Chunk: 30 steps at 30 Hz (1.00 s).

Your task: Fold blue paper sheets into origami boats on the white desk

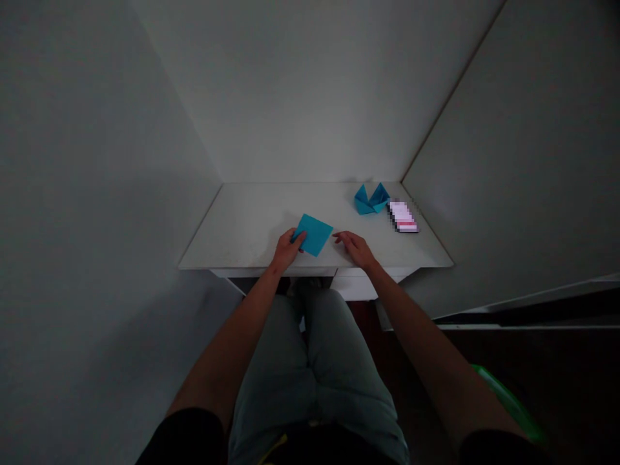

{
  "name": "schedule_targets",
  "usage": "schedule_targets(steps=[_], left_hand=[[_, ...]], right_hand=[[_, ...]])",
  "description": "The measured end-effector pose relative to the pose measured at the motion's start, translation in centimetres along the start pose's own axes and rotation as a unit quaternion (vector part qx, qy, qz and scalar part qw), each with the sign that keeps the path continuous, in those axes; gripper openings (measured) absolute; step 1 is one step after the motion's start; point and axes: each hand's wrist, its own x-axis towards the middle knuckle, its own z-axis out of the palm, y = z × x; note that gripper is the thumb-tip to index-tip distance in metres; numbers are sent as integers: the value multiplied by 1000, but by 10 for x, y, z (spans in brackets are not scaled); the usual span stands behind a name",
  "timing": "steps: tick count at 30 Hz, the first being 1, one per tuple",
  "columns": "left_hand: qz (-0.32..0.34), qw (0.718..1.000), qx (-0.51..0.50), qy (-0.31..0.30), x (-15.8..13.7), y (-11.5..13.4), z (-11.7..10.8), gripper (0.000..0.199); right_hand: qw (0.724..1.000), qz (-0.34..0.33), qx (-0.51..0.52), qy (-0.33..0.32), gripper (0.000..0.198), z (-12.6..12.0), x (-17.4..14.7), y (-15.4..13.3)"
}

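A flat, square-looking piece of blue paper (314, 235) is pinched at its left corner by my left hand (287, 248), with the thumb on top. It is held above the front part of the white desk (232, 226). My right hand (355, 248) is just right of the paper, apart from it, with fingers partly bent and nothing visible in them. Farther back on the right stands a folded blue paper shape (372, 199) with two raised points.
A phone (403, 216) with a blurred-out screen lies beside the folded shape, near the desk's right edge. Walls close in the desk at the back and both sides. A white drawer (356, 287) sits under the desktop. Something green (508, 400) is low on the right.
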Motion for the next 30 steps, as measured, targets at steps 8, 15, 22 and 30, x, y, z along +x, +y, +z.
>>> schedule_targets(steps=[8,15,22,30], left_hand=[[0,997,22,-77,5,-7,10,37],[10,996,-41,-77,12,-19,6,37],[7,994,-28,-106,10,-15,3,27],[6,996,13,-92,6,-16,5,37]], right_hand=[[1000,17,-13,0,46,1,1,6],[997,13,82,1,45,0,5,10],[995,16,99,-1,48,-4,3,2],[998,26,60,20,58,-1,4,2]])
